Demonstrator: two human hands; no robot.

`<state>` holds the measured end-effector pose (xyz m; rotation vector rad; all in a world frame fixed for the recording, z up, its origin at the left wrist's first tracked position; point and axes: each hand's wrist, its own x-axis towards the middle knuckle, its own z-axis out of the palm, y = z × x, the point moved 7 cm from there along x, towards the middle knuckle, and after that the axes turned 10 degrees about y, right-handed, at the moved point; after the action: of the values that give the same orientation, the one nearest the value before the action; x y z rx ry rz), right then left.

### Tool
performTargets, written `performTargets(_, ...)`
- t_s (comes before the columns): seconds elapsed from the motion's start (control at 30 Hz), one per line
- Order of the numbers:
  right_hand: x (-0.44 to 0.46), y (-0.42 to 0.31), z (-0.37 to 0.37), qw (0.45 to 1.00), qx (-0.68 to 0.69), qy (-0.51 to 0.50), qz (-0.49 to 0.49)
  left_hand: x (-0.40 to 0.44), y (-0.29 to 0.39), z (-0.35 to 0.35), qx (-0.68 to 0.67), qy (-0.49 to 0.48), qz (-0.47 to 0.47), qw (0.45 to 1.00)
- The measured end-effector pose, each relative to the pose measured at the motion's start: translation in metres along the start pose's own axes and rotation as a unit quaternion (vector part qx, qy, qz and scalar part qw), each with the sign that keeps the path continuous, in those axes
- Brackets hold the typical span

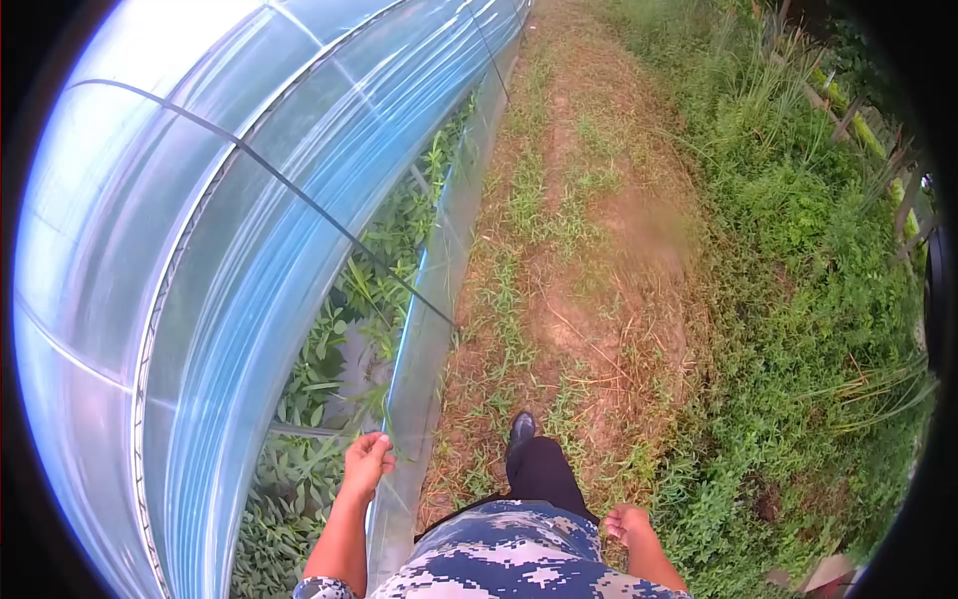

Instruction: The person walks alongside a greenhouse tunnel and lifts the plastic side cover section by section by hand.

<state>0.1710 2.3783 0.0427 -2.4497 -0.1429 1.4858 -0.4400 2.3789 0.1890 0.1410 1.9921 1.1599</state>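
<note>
My left hand [368, 465] is held out beside the greenhouse's open side, fingers curled in and thumb close against them. Green leaves [324, 349] show behind and around it, and whether a thin blade or stem sits between the fingertips I cannot make out. Low on the other side of my body, my right hand [627, 521] hangs with its fingers loosely curled; no object shows in it. The clear plastic skirt [407, 419] along the greenhouse's foot runs just right of my left hand.
Blue-tinted plastic film [239, 290] arches over the plants on the left, with a dark strap [319, 213] slanting down to the ground. A dirt path [589, 250] with cut straw and grass leads ahead. Dense weeds [808, 329] line its right side. My dark shoe [522, 426] is on the path.
</note>
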Motion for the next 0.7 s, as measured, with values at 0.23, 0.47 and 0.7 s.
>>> performTargets(0.23,-0.031,-0.17,0.018,0.994,0.042,-0.067,-0.078,0.023,0.13,0.066,-0.04,0.007,0.013,0.999)
performTargets(0.47,-0.034,-0.243,0.014,0.996,0.032,-0.031,-0.073,0.061,0.173,0.097,-0.078,0.022,-0.006,0.997)
performTargets(0.7,-0.034,-0.337,0.062,0.996,0.038,-0.019,-0.073,0.149,0.221,0.142,-0.13,0.043,-0.003,0.991)
